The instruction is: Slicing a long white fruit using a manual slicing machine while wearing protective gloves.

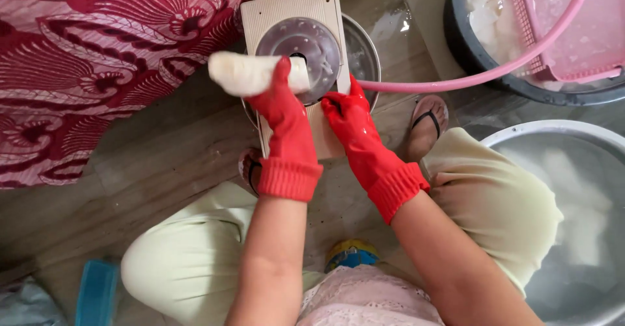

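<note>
Pink top (pixel 374 303) and pale trousers (pixel 189 261) fill the foreground. Left hand (pixel 283 114), red-gloved, has its grip closed around a white root (pixel 244 73), pressing it on the slicer (pixel 296 46) disc. Right hand (pixel 355 121) grips the slicer's lower edge. The slicer rests across a steel bowl (pixel 363 56) on the floor.

We see a wood-patterned floor (pixel 163 170), wet toward the top. On it rest a steel bowl (pixel 364 56) at top centre, a dark tub (pixel 469 53) upper right, a grey basin (pixel 521 134) at right, and a blue object (pixel 96 293) lower left.
</note>
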